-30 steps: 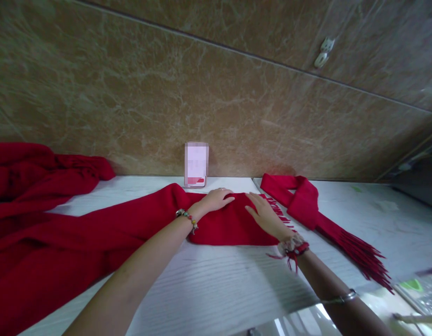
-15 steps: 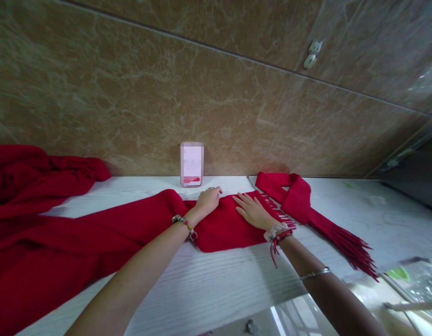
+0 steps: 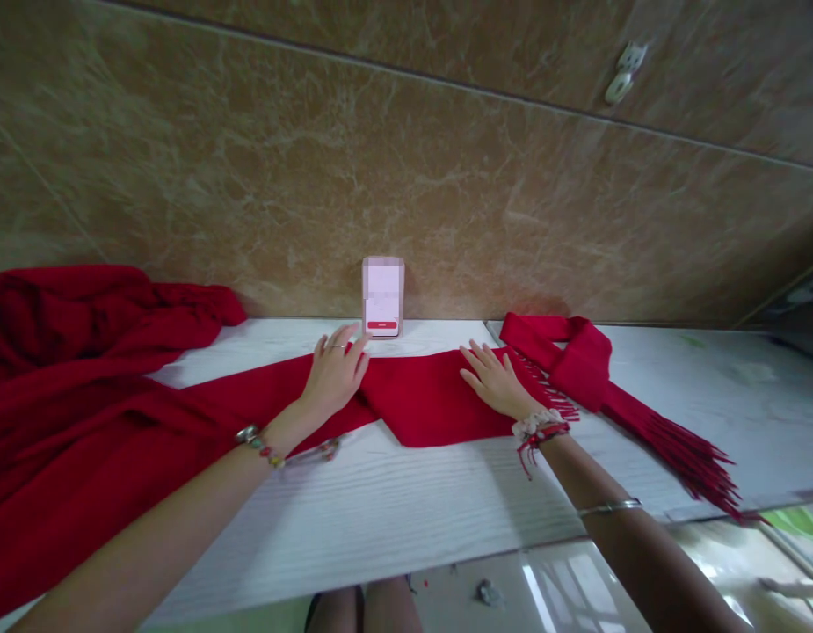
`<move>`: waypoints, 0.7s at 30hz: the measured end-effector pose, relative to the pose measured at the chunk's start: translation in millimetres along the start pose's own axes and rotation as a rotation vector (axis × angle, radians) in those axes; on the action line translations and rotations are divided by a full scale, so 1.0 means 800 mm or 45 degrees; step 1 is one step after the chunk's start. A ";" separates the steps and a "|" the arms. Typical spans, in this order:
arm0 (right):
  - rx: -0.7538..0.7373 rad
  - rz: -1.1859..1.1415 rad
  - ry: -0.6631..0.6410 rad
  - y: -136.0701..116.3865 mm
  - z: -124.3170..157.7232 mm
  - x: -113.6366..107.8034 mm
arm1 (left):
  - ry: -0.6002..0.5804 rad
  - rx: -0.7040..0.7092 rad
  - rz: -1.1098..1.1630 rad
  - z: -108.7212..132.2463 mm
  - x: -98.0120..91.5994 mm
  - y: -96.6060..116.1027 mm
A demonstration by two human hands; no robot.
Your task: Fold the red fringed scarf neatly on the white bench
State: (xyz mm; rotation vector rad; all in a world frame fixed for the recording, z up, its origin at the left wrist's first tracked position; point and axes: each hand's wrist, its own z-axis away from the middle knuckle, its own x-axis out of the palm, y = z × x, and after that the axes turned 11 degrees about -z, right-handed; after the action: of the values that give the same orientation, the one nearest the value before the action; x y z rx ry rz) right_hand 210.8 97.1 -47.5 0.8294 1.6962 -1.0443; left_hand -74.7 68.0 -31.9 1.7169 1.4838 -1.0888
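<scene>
A long red scarf (image 3: 419, 400) lies across the white table (image 3: 406, 510), its fringed end at the right. My left hand (image 3: 333, 374) rests flat on the scarf left of the middle, fingers spread. My right hand (image 3: 495, 380) lies flat and open on the scarf's right part, next to the fringe. Both wrists wear bracelets.
A phone (image 3: 383, 296) stands against the brown marble wall (image 3: 406, 176) behind the hands. A pile of red cloth (image 3: 83, 334) fills the left. A second fringed red scarf (image 3: 597, 382) lies at the right. Glossy floor shows beyond the table's near edge.
My left hand has slid left along the scarf and opened flat. My right hand stayed near the fringe. The folded part now reaches further left.
</scene>
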 end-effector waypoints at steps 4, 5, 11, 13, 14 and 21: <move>-0.043 -0.032 -0.079 -0.006 0.002 0.009 | -0.325 -0.029 -0.112 0.062 -0.010 -0.058; -0.035 -0.031 -0.086 -0.006 0.003 0.010 | -0.455 0.054 -0.121 0.075 -0.012 -0.075; -0.037 -0.009 -0.113 -0.002 0.002 0.010 | -0.766 0.321 -0.151 0.115 -0.037 -0.159; -0.021 0.019 -0.142 -0.006 0.001 0.005 | -0.814 0.300 -0.181 0.112 -0.048 -0.161; -0.003 0.034 -0.160 -0.011 0.000 0.002 | -0.836 0.289 -0.200 0.107 -0.053 -0.157; -0.236 -0.035 -0.215 -0.104 -0.017 -0.001 | -0.567 0.154 -0.188 0.030 -0.048 -0.067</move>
State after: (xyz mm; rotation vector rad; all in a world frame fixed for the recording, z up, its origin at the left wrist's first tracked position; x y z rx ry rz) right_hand 133.9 75.3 -21.7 0.5837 1.6356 -0.9321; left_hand -133.2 38.6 -5.9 1.3366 1.2924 -1.5490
